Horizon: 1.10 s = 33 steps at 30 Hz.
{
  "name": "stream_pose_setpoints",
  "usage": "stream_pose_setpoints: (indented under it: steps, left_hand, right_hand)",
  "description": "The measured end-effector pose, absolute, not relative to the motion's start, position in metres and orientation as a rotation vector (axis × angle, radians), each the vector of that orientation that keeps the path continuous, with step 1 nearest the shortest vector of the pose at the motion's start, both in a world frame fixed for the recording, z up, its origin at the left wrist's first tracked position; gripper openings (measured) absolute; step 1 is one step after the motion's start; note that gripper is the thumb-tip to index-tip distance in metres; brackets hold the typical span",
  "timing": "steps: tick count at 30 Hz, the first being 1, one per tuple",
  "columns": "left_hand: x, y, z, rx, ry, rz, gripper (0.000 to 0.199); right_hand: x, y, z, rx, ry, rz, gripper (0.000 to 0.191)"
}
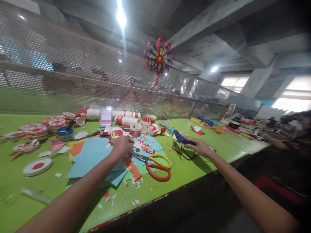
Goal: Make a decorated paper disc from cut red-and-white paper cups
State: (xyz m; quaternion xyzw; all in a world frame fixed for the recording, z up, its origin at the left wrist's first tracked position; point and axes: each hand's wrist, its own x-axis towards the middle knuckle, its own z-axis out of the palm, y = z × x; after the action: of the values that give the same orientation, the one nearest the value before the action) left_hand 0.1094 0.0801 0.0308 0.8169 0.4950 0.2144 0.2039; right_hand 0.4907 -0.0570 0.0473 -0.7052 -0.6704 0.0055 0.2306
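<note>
My right hand [199,147] is wrapped round the handle of a dark blue glue gun [180,137], whose black cord loops over the green table below it. In the middle of the table, my left hand [123,145] reaches over light blue paper sheets [94,157] with its fingers pinched together. Whatever lies between those fingertips is hidden or too small to make out. Just behind the left hand are red and white paper cups [135,129]. Scissors with one yellow and one red handle [158,175] rest on the paper between my hands, and an orange paper strip [133,169] is beside them.
Decorated red and white discs [36,128] are piled at the left, near a blue jar [65,133]. A white lid [37,167] lies closer. Stacked cups [125,120] line the perforated metal partition [92,77], where a paper flower [159,59] hangs. Another person [286,132] sits at the right.
</note>
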Motion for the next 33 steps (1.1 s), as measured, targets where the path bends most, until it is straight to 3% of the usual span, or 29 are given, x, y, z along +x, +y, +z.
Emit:
stream_pose_setpoints:
  steps: [18,33]
  left_hand:
    - [0.135,0.074,0.04,2.403,1.469,0.595,0.031]
    - [0.124,0.08,0.033,2.349,1.405,0.477,0.032]
  right_hand:
    - [0.472,-0.014,0.006,-2.048,-2.166,-0.314,0.024]
    - [0.448,-0.023,0.024,-1.995,-2.078,-0.314,0.024]
